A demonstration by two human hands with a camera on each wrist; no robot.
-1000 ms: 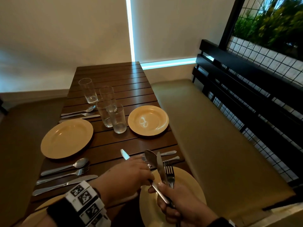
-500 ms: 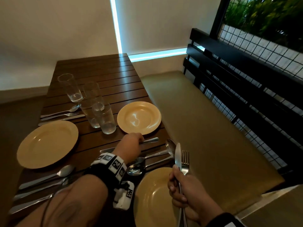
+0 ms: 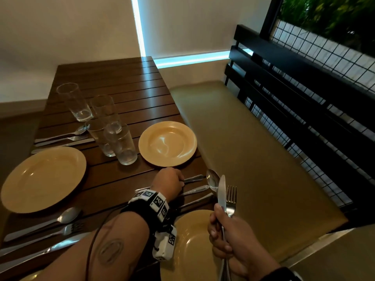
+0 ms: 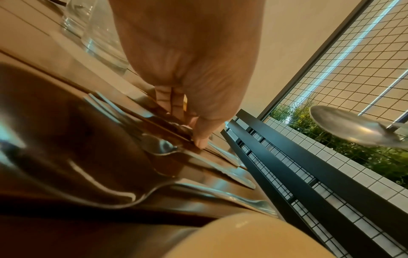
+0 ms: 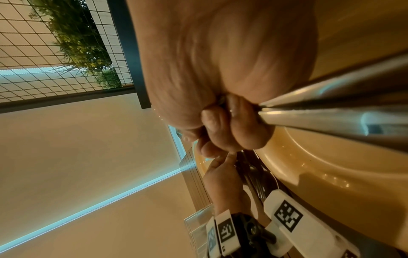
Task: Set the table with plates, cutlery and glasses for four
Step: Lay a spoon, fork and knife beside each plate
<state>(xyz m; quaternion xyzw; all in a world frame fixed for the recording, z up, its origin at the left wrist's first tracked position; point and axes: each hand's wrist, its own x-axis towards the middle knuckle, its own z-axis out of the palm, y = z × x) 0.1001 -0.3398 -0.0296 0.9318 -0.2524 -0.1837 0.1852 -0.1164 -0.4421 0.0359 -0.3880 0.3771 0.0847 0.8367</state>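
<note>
While the right hand [image 3: 229, 236] clasps an upright knife, fork and spoon bundle [image 3: 222, 195], the left hand [image 3: 167, 182] presses the laid cutlery [image 3: 194, 190] just left of it, handles pointing rightward. Left wrist: fingertips [image 4: 199, 141] pin a handle. Right wrist: fingers [image 5: 223, 132] curl round the bundle.

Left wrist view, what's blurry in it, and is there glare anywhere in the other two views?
Left wrist view: the near spoon bowl and plate rim are smeared and out of focus; the left hand is fairly sharp. Head view: glare streaks on the far right plate and table slats; dim overall. Right wrist view: bright highlights on the held cutlery handles, the right hand soft.
</note>
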